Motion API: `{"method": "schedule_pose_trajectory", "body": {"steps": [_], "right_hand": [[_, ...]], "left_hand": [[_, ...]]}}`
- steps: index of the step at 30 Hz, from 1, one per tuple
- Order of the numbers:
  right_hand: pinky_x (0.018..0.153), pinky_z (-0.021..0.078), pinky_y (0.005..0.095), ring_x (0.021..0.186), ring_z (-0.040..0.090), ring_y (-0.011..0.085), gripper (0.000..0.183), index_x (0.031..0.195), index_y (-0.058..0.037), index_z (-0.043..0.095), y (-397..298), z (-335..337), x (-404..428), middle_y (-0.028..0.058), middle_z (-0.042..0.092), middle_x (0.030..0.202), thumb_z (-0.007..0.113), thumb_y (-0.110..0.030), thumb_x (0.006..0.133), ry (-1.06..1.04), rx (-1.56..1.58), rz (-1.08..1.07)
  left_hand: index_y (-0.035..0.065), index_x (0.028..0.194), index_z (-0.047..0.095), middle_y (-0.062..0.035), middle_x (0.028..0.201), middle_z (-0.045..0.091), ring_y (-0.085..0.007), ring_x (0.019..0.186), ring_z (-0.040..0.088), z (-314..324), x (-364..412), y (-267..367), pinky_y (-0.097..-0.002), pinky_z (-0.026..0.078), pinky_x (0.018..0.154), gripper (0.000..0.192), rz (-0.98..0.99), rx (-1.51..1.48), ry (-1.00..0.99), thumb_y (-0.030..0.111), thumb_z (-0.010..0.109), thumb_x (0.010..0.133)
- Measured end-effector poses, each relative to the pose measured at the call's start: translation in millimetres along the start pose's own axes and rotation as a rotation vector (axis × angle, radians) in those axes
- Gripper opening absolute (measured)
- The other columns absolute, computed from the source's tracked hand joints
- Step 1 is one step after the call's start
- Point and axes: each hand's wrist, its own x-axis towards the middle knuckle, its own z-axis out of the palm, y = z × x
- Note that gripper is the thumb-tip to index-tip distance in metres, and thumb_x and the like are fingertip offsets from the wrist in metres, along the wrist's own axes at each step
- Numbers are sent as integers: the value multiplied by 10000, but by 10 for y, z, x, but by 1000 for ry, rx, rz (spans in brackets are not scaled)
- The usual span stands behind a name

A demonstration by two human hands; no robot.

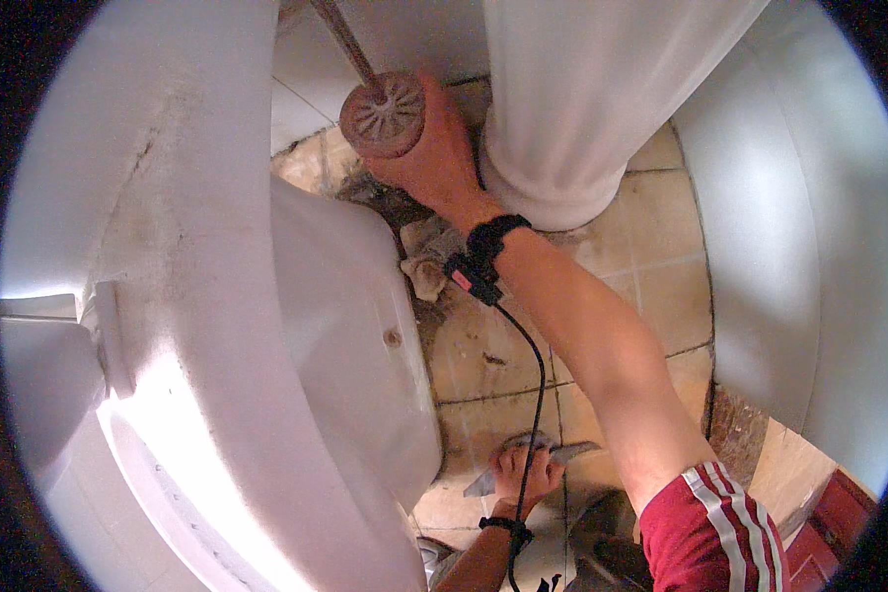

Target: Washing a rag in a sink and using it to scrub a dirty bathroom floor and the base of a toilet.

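My right hand (pixel 440 152) reaches between a white ceramic toilet base (pixel 355 296) and a white fluted pedestal (pixel 562 111). It is at a round ribbed fitting (pixel 383 115) on a thin pipe (pixel 344 37); the fitting hides its fingers, so its grip cannot be told. Below that wrist, a crumpled, dirty rag (pixel 423 274) lies on the floor against the toilet base. My left hand (pixel 525 470) is lower down, near the tiles, with its fingers curled on a grey cloth (pixel 488 481). Both wrists wear black bands.
Beige floor tiles (pixel 496 362) with dark joints and dirt run between the fixtures. A black cable (pixel 542 370) hangs from the right wristband past the left hand. A large pale curved surface (pixel 762 222) bounds the right side. Dark grime (pixel 385 196) lies by the toilet base.
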Motion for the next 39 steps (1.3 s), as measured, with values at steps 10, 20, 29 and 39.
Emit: {"method": "schedule_pose_trajectory", "body": {"steps": [10,20,29,39], "right_hand": [[1075,406,469,1254,490,437,1109,1464,40,300,-596,-510,-479,291,491,1353,906,-302,600,-64,19,70],[1064,406,451,1237,488,415,1021,1428,-3,347,-755,-1299,-1200,241,485,1344,887,-220,588,-91,-38,152],[1025,454,414,1270,515,288,1085,1467,0,267,-837,-2503,-1974,183,518,1344,923,-224,632,-176,-8,542],[1027,458,396,1254,537,309,1154,1491,35,181,-196,-2859,-1238,225,518,1355,924,-215,645,242,-263,379]], "left_hand": [[187,846,597,-49,997,540,-306,939,506,-42,64,-20,-525,409,843,284,6,-4,27,416,689,705],[157,818,571,-86,943,502,-327,871,493,-252,300,25,-524,407,784,160,130,82,72,311,611,799],[155,792,560,-88,947,488,-318,887,458,-204,155,-76,-496,367,802,188,93,126,44,336,601,823],[99,889,639,-152,993,503,-357,948,484,-218,76,-117,-561,395,812,251,32,77,-50,335,643,802]]}}
